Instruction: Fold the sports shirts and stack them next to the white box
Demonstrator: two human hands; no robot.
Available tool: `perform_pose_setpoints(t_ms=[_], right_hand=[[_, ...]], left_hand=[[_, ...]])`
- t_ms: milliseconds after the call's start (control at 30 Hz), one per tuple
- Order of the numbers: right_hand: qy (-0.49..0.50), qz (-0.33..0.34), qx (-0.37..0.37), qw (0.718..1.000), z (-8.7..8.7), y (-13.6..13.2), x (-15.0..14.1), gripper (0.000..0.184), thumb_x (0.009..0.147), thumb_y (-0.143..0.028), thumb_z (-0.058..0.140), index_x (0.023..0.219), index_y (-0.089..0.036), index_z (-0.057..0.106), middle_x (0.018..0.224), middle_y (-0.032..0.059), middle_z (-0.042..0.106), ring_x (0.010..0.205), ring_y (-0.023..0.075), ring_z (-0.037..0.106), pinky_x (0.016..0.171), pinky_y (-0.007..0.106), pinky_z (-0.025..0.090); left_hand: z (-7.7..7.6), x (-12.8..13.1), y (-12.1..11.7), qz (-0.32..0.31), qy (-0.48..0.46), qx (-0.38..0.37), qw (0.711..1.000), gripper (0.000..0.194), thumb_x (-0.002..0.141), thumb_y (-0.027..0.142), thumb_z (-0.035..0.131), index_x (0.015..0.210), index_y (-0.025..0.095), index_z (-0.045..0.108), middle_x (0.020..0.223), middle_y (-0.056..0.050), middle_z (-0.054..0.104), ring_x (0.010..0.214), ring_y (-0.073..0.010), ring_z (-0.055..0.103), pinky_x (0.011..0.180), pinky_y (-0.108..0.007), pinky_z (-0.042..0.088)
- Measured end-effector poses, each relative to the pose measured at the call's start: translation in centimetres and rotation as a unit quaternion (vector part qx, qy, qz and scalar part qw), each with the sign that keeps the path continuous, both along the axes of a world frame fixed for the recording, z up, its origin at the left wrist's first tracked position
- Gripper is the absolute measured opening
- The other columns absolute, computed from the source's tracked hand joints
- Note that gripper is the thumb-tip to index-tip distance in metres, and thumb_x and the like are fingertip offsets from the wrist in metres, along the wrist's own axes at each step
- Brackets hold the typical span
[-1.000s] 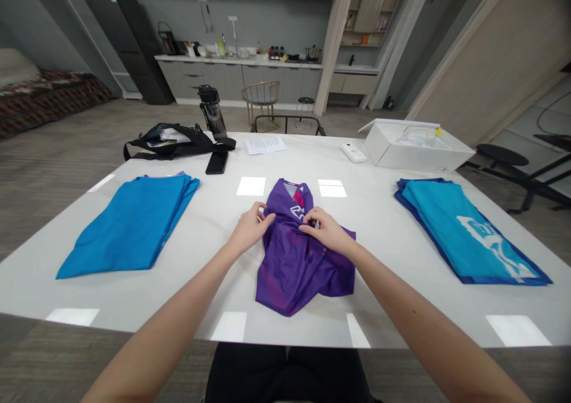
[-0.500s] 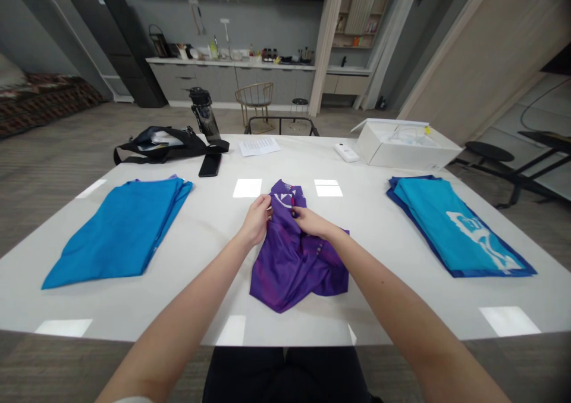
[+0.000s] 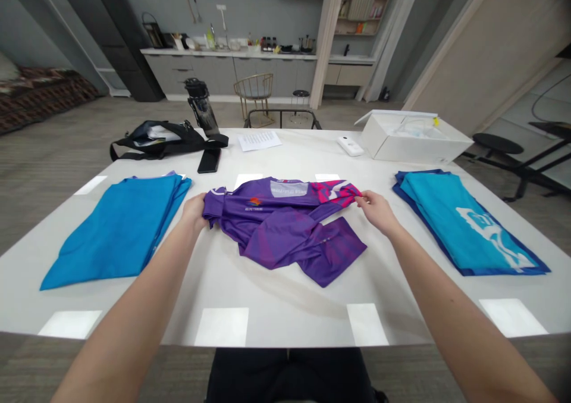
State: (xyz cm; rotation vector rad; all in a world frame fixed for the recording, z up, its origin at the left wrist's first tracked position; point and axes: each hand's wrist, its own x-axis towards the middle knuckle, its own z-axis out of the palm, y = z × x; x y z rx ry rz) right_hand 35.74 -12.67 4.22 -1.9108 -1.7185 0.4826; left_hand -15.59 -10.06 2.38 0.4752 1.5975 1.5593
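A purple jersey [image 3: 285, 224] with pink and white markings lies partly spread across the middle of the white table [image 3: 276, 296]. My left hand [image 3: 195, 209] pinches its left end, fingers closed on the cloth. My right hand [image 3: 377, 209] grips its right, pink-patterned end. The jersey's top edge is stretched between the two hands, while its lower part lies crumpled on the table.
A stack of folded blue shirts [image 3: 120, 227] lies at the left, another folded blue stack [image 3: 464, 221] at the right. At the back are a black bag [image 3: 160, 140], a bottle [image 3: 198, 105], a phone [image 3: 209, 160], a paper sheet [image 3: 259, 141], a white remote [image 3: 350, 146] and an open white box [image 3: 414, 138].
Both hands were close together at the jersey's top middle. They have moved apart, left and right, pulling the folded jersey open sideways.
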Motion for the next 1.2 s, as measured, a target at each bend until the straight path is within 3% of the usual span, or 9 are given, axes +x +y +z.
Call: perform_pose_setpoints(t_ms=[100,167,267,367,600,800,967,1100,1200], right_hand=[[-0.051,-0.100,-0.053,0.992,-1.6,0.0,3.4,0.031,0.089,-0.032,0.053,0.110,-0.016,0.071,0.095,0.0121,0.073,0.087,0.0257,0.066,0.079,0.035,0.046],[-0.090,-0.154,-0.032,0.983,-2.1,0.0,3.8,0.038,0.088,-0.025,0.051,0.120,-0.015,0.068,0.107,0.0150,0.071,0.096,0.0277,0.065,0.084,0.038,0.047],[-0.113,-0.141,0.088,0.980,-1.5,0.4,1.9,0.039,0.094,-0.030,0.046,0.124,-0.015,0.065,0.119,0.0171,0.067,0.110,0.0293,0.061,0.094,0.040,0.047],[-0.139,-0.040,0.140,0.980,0.1,1.5,-2.0,0.042,0.098,-0.046,0.048,0.122,-0.017,0.066,0.123,0.0169,0.065,0.117,0.0312,0.057,0.101,0.043,0.045],[-0.237,-0.055,-0.055,0.968,1.2,6.0,-6.3,0.053,0.093,-0.044,0.056,0.140,-0.018,0.055,0.135,0.0237,0.056,0.115,0.0380,0.060,0.090,0.051,0.050],[-0.177,-0.087,-0.088,0.976,0.9,4.6,2.9,0.048,0.090,-0.029,0.056,0.137,-0.023,0.055,0.102,0.0137,0.074,0.093,0.0302,0.068,0.082,0.039,0.050],[-0.273,-0.224,-0.132,0.926,1.5,-0.3,9.5,0.044,0.089,-0.021,0.055,0.132,-0.018,0.063,0.125,0.0278,0.065,0.109,0.0413,0.065,0.081,0.050,0.049],[-0.226,-0.064,0.020,0.972,1.2,0.4,4.4,0.036,0.100,-0.028,0.045,0.124,-0.016,0.068,0.129,0.0212,0.067,0.116,0.0310,0.065,0.097,0.042,0.048],[-0.120,0.109,-0.022,0.987,-0.3,3.1,-2.5,0.045,0.105,-0.042,0.039,0.130,-0.018,0.067,0.134,0.0155,0.068,0.125,0.0265,0.062,0.110,0.039,0.044]], left_hand=[[-0.4,0.0,-1.0,0.039,0.199,-0.059,0.977,0.021,0.082,0.024,0.061,0.102,0.020,0.059,0.091,-0.004,0.062,0.082,-0.0210,0.064,0.083,-0.043,0.056],[-0.1,1.6,-1.8,0.013,0.408,0.001,0.913,0.032,0.084,0.027,0.063,0.115,0.020,0.060,0.112,-0.010,0.060,0.105,-0.0273,0.063,0.101,-0.048,0.049],[0.8,5.3,-2.4,-0.132,0.597,0.094,0.786,0.028,0.090,0.025,0.057,0.116,0.020,0.066,0.122,-0.015,0.059,0.119,-0.0331,0.057,0.109,-0.050,0.043],[1.4,9.1,-1.4,-0.265,0.625,0.131,0.722,0.030,0.096,0.020,0.045,0.114,0.021,0.069,0.119,-0.014,0.065,0.116,-0.0309,0.061,0.106,-0.044,0.045],[-1.3,13.0,4.7,-0.391,0.594,0.067,0.700,0.034,0.101,0.035,0.046,0.114,0.018,0.072,0.128,-0.017,0.069,0.124,-0.0319,0.062,0.112,-0.044,0.042],[-3.6,12.0,6.2,-0.415,0.588,0.028,0.693,0.048,0.101,0.045,0.046,0.137,0.018,0.062,0.157,-0.019,0.049,0.150,-0.0393,0.036,0.120,-0.064,0.024],[-3.8,11.7,5.1,-0.399,0.587,0.018,0.704,0.061,0.099,0.051,0.049,0.151,0.018,0.050,0.164,-0.019,0.037,0.155,-0.0389,0.027,0.124,-0.061,0.016],[-3.5,12.6,4.6,-0.374,0.602,0.053,0.704,0.061,0.099,0.048,0.049,0.149,0.013,0.051,0.162,-0.023,0.040,0.153,-0.0399,0.032,0.125,-0.061,0.014],[-3.3,13.4,5.0,-0.386,0.593,0.014,0.707,0.063,0.100,0.051,0.044,0.151,0.014,0.050,0.163,-0.021,0.038,0.153,-0.0408,0.030,0.123,-0.063,0.017]])
